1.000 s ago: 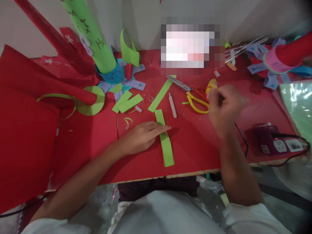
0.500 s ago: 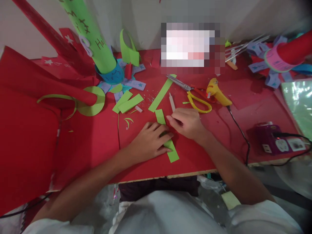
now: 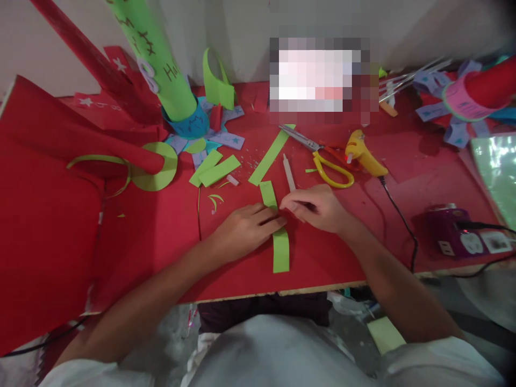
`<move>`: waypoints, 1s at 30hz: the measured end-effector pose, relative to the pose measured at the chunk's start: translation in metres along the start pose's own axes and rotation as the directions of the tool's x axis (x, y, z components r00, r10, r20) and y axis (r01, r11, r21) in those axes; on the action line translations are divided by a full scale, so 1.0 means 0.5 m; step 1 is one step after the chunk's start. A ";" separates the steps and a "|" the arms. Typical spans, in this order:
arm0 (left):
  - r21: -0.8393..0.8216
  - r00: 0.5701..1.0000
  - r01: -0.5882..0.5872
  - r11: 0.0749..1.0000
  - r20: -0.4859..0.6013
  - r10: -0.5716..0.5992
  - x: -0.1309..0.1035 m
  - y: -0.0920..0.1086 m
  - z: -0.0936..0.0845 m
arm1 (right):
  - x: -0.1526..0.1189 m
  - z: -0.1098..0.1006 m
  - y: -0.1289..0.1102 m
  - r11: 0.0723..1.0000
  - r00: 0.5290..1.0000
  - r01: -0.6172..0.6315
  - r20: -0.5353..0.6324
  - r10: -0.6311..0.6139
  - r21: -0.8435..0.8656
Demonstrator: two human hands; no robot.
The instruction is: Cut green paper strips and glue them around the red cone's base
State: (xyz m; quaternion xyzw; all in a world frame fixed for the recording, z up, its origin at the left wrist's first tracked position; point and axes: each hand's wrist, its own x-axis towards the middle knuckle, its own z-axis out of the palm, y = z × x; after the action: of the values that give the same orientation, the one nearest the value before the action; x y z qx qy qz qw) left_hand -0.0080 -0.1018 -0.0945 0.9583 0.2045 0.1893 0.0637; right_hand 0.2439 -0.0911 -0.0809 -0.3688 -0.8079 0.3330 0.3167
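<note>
Left grip [image 3: 246, 228]: lies across the middle of a green strip, fingers loosely bent; whether it pinches the strip or merely presses on it cannot be told.
Right grip [image 3: 318, 208]: half curled, thumb and fingertips drawn close together just beside the strip's right edge; cannot tell whether anything sits between them.
Green strip [image 3: 281, 252]: centre of the frame, its far and near ends showing on either side of the left fingers, the near end running toward the lower edge of the surface [image 3: 242, 274], which is red.
White stick [image 3: 288, 171]: just above the right grip in the frame, its lower end close against that hand.
Slanting strip [image 3: 268, 161]: green, above the centre, its upper end at the tips of the scissors [image 3: 308, 142].
Glue gun [image 3: 365, 156]: yellow, right of the scissors, nozzle toward them, with a black cord [image 3: 397, 209] running down to the surface's edge.
Short green pieces [image 3: 220, 171]: left of centre, side by side.
Green tube [image 3: 169, 80]: upper left, lettered, standing in a blue band [image 3: 189, 126].
Purple box [image 3: 451, 236]: right side of the frame, sockets showing, a cable plugged in.
Pink band [image 3: 463, 99]: upper right, around a red tube [image 3: 494, 80].
</note>
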 end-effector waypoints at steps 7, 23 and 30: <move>-0.254 0.967 0.171 0.952 -0.143 -0.212 -0.008 -0.004 0.005 | 0.002 -0.009 0.005 0.862 0.910 -0.367 0.326 0.255 0.350; -0.121 0.973 -0.039 0.992 -0.229 0.010 -0.005 0.012 -0.017 | 0.024 0.038 -0.012 0.568 0.790 -0.602 0.315 0.526 0.562; -0.035 0.966 -0.136 0.990 -0.225 0.125 0.009 0.007 -0.021 | 0.032 0.058 -0.014 0.599 0.811 -0.511 0.114 0.574 0.616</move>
State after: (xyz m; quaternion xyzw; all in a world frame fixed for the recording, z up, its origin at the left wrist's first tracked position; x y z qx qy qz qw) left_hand -0.0071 -0.1028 -0.0828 0.9406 0.1420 0.3039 0.0518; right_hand 0.2107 -0.0907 -0.0879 -0.4866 -0.4847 0.6416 0.3415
